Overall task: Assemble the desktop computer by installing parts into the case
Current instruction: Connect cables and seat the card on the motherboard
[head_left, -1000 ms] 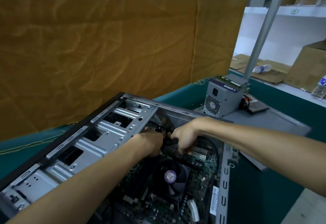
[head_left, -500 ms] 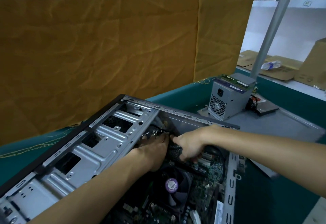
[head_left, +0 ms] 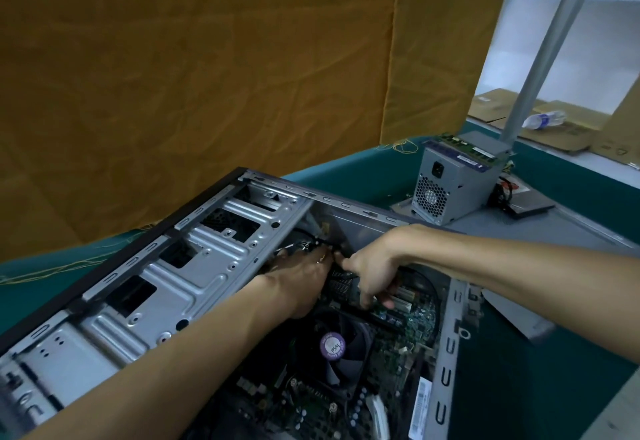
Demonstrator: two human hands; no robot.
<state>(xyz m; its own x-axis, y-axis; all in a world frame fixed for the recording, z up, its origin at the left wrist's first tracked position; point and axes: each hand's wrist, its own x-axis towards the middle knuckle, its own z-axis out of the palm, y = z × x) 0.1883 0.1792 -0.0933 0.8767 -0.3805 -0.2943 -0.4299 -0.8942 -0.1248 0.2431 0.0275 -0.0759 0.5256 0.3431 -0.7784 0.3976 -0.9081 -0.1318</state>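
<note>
Motherboard (head_left: 391, 367) and fan (head_left: 334, 349) sit in the case (head_left: 194, 266); both grips, left (head_left: 298, 284) and right (head_left: 372, 273), pinch a black card (head_left: 341, 287) between them, while the power supply (head_left: 450, 187) waits far beyond on the tabletop (head_left: 363, 166).

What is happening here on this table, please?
A person is assembling a desktop computer. The open case lies on its side on the green table. Both hands reach inside, above the fan: the left hand and the right hand meet at black cables near the drive cage. What the fingers grip is hidden. The power supply stands outside on the table, not yet installed.
</note>
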